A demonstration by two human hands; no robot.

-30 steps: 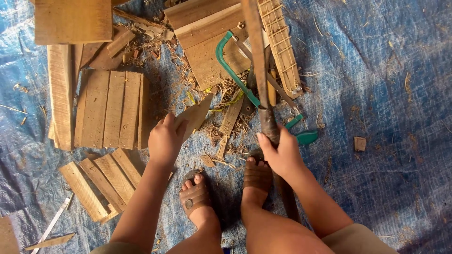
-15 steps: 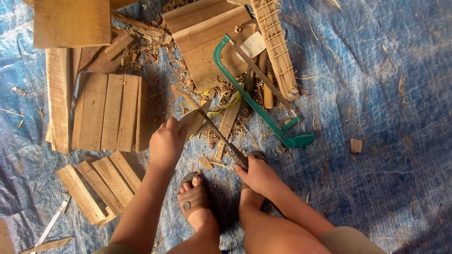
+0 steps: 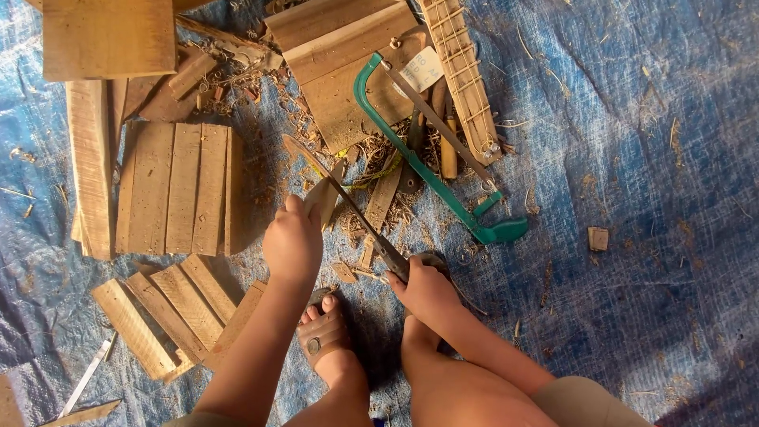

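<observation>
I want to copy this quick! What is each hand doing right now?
Left hand: closed, holding a small wood piece.
Right hand: closed on the handle of a long knife, blade against the wood.

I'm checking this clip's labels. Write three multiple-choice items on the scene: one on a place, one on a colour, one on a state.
1. Where does the hacksaw lie?
A. On the tarp, beyond the right hand
B. In the left hand
C. Under the person's feet

2. What colour is the hacksaw's frame?
A. Red
B. Green
C. Yellow

3. What is the right hand doing?
A. Resting open on the tarp
B. Gripping the handle of a long blade
C. Holding a slat

Answers: 1 A, it rests untouched among shavings. 2 B, the frame is green. 3 B, its fingers close on the handle while the left hand holds a small wood piece against the blade.
</observation>
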